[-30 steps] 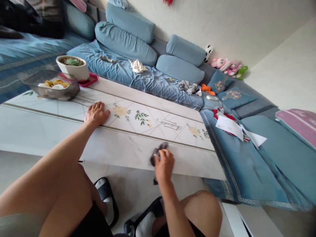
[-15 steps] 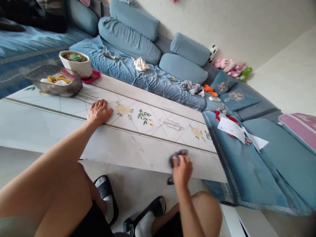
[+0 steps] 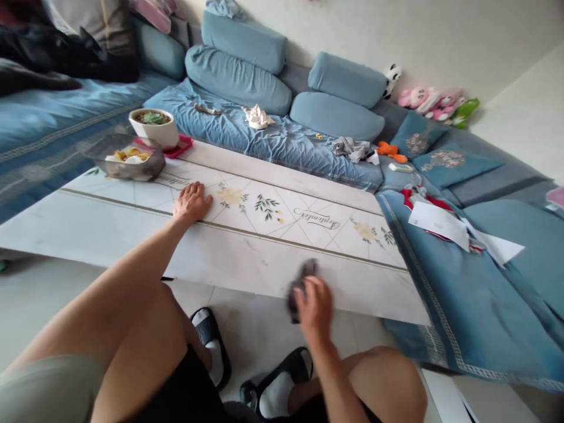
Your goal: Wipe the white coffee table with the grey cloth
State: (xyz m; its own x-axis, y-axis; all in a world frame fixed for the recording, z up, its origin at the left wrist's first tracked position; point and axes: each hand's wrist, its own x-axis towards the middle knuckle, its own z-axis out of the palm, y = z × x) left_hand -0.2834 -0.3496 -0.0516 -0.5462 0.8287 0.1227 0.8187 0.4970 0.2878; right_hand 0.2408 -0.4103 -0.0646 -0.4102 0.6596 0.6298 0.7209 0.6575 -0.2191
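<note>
A white table with a flower-and-script pattern stretches across in front of me. My left hand lies flat on its patterned strip, fingers spread, holding nothing. In my right hand is a dark grey cloth, bunched up and blurred by motion, at the table's near edge. Part of the cloth is hidden behind my fingers.
On the table's far left stand a grey see-through bin with scraps inside and a potted succulent on a pink tray. Blue sofas border the back and right, with clothes, papers and plush toys on them.
My right hand has moved left relative to the table with the cloth, along the near edge. My left hand stays in place on the table. The view has shifted slightly left.
</note>
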